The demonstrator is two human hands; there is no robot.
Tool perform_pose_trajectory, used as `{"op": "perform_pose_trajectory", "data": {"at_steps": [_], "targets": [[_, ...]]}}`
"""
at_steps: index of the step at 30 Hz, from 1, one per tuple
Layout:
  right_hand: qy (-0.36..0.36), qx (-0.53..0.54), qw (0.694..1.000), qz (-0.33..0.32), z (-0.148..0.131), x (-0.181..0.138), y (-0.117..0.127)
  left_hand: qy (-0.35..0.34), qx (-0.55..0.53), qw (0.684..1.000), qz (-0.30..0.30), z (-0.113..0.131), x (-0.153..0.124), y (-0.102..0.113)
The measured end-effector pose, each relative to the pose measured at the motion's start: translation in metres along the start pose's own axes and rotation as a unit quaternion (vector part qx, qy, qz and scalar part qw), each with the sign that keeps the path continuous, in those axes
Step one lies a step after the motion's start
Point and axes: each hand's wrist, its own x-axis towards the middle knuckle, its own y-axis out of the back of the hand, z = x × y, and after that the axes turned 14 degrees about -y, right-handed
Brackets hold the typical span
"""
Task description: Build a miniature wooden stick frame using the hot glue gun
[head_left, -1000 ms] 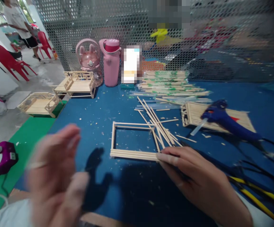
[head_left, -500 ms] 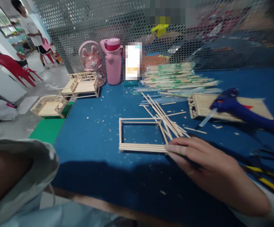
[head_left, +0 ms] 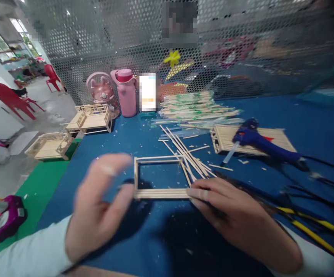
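Note:
A rectangular frame of thin wooden sticks (head_left: 161, 193) lies on the blue tabletop, with several sticks side by side along its near edge. My right hand (head_left: 236, 215) pinches the frame's near right corner between thumb and fingers. At the left end, my left hand (head_left: 100, 204) is slightly blurred, thumb and fingers apart in a curve beside the frame; whether its fingertips touch the frame I cannot tell. Loose sticks (head_left: 186, 152) lie crossed just behind the frame's right side. A blue glue gun (head_left: 266, 144) rests on a stick-built piece (head_left: 224, 138) at the right.
Wrapped stick bundles (head_left: 190, 105) lie at the back before a perforated metal screen (head_left: 97, 42). A pink bottle (head_left: 127, 96) and a lit phone (head_left: 147, 92) stand there. Small stick furniture (head_left: 94, 117) sits back left. Yellow-handled tools (head_left: 308, 225) and cables lie at right.
My left hand has come into view from the left and reached the frame's left end. My right hand still holds the near right corner. The camera view has shifted.

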Motion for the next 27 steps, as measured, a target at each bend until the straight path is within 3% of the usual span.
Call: {"op": "perform_pose_trajectory", "data": {"at_steps": [3, 7, 11, 17, 27], "targets": [[-0.002, 0.009, 1.000, 0.005, -0.001, 0.001, 0.000, -0.100, -0.009, 0.993, -0.059, -0.008, 0.039, -0.045], [-0.010, 0.010, 1.000, 0.001, -0.002, 0.000, 0.000, -0.160, -0.015, 0.985, -0.062, 0.001, 0.043, -0.071], [-0.017, 0.017, 1.000, -0.009, -0.003, -0.002, 0.002, -0.168, -0.026, 0.984, -0.045, 0.005, 0.039, -0.070], [-0.091, 0.010, 0.995, 0.049, 0.004, -0.003, 0.013, -0.168, -0.022, 0.984, -0.048, 0.002, 0.040, -0.072], [-0.095, 0.027, 0.995, 0.012, 0.002, 0.002, 0.010, -0.176, 0.009, 0.981, -0.076, 0.009, 0.049, -0.066]]}}
